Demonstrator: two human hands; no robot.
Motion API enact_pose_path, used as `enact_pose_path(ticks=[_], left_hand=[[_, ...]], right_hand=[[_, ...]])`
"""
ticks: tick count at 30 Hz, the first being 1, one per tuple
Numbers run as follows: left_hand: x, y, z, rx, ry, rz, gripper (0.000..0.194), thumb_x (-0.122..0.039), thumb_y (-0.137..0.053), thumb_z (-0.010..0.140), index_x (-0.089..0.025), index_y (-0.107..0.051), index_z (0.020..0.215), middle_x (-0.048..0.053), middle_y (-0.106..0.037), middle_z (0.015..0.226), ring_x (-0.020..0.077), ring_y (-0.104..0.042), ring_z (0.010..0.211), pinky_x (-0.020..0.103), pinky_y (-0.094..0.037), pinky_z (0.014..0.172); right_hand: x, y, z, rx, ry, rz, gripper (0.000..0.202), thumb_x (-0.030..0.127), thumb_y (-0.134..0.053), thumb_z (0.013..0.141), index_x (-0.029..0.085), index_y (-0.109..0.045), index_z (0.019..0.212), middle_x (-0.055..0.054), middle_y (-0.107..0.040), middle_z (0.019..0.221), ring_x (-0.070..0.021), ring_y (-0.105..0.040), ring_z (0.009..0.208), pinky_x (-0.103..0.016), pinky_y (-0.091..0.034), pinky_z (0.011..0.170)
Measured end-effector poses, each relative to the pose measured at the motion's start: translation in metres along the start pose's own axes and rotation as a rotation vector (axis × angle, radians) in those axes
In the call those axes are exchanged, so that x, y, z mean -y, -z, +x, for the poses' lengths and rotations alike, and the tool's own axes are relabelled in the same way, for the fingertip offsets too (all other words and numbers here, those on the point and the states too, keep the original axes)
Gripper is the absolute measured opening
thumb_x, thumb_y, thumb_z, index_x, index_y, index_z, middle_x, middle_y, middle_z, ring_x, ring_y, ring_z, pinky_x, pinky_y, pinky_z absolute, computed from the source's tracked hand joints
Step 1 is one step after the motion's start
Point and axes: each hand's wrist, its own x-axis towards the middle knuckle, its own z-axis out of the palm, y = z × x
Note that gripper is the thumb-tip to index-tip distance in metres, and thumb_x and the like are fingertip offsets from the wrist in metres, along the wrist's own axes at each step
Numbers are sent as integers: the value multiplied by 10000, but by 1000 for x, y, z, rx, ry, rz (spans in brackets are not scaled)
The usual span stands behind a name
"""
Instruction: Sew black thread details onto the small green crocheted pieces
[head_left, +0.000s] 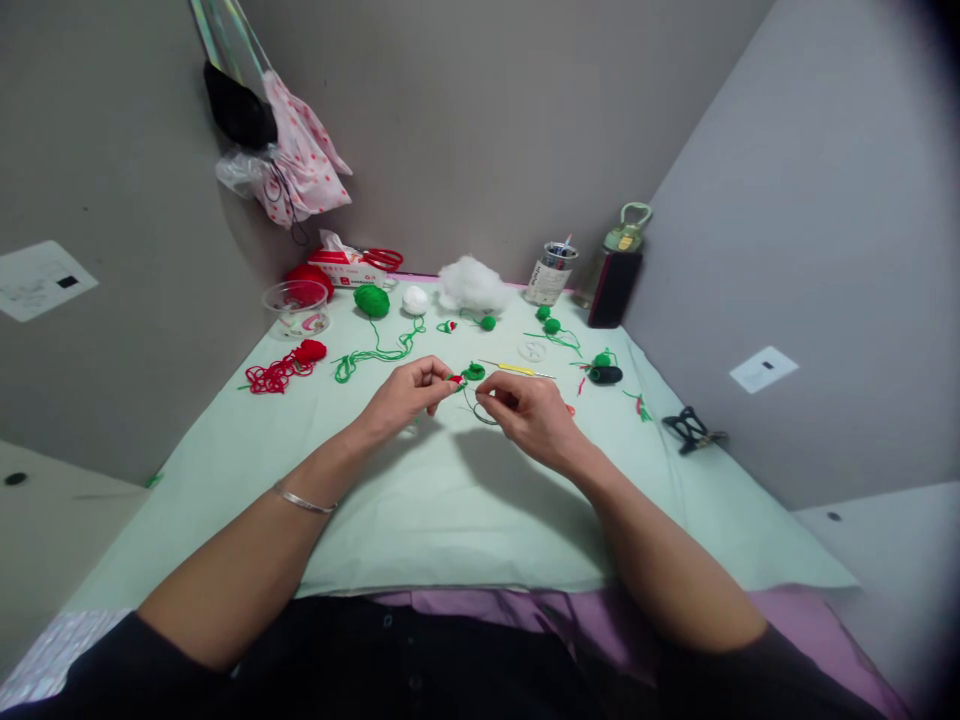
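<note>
Hands: left hand (pixel 405 398) pinches red-and-green piece (pixel 456 380); right hand (pixel 534 412) has fingertips pressed together, contents unclear.
Cloth (pixel 457 540): reaches six o'clock edge.
Piece: ten o'clock from right hand, left nearer; long axis unclear.
Yellow hook (pixel 517 370): beyond right hand, crosswise.
Stuffing (pixel 472 284): twelve o'clock.

Red-and-green piece (pixel 457 381) partly covered by left hand (pixel 405 396), orange object (pixel 571 410) mostly hidden by right hand (pixel 534 412), bottle (pixel 624 238) partly blocked by phone (pixel 616 290), straps (pixel 225 38) cut off at top edge, print on tissue box (pixel 346 269) too small to be read.
</note>
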Motion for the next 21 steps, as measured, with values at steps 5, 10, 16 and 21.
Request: enact_pose_path(ticks=[5,10,16,21], left_hand=[[-2,0,0,-11,2,-3,245,-423,-668,849,-192,-614,912,-29,-558,686,107,-488,583,244,-359,567],[-8,-4,-3,-36,-15,9,240,-405,-677,833,-182,-602,881,-33,-539,700,101,-482,592,240,-375,574],[-5,-20,-10,-185,-182,246,110,-290,-640,845,-198,-584,869,-46,-497,680,105,-447,612,233,-357,580],[4,-25,-13,-271,-461,480,47,-165,-588,859,-199,-582,890,-46,-492,676,111,-456,622,241,-365,609]], right_hand=[[0,0,0,-3,-8,14,150,252,-567,899,204,-654,787,25,-537,563,-110,-399,511,-261,-298,585],[1,0,0,9,-23,4,147,230,-568,886,196,-651,769,30,-520,557,-107,-388,516,-260,-299,592],[2,-3,1,23,-75,20,134,201,-557,869,190,-648,771,40,-490,548,-107,-386,521,-255,-300,591],[2,-12,3,9,-150,129,128,199,-557,857,183,-624,749,36,-515,555,-108,-420,528,-247,-304,573]])
